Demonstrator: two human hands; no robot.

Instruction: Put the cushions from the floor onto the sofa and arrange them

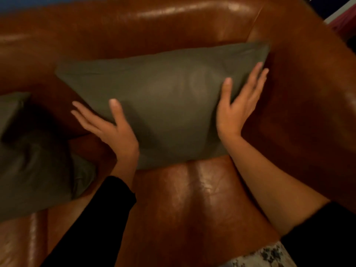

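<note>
- The brown leather sofa (192,199) carries two olive-green cushions.
- The nearer cushion (163,97) stands on its lower edge at the back of the seat, leaning against the backrest (134,29). Its right top corner lies close to the armrest (308,93).
- A second cushion (34,170) lies slumped on the seat to the left, apart from the first and partly cut off by the frame edge.
- The standing cushion sits between the two hands, one at each side edge.
- The left hand (107,126) is released: its fingers are straight along the cushion's lower left edge and its thumb lies flat on the front face.
- The right hand (237,110) is likewise released, with straight fingers against the right edge and the thumb resting on the front face.
- Neither hand curls round the fabric. Both only touch it at the sides.
- Black sleeves cover both arms; the right one is pushed up above the forearm.
- A pale patterned floor covering (269,255) shows at the lower right, beside the seat front.
</note>
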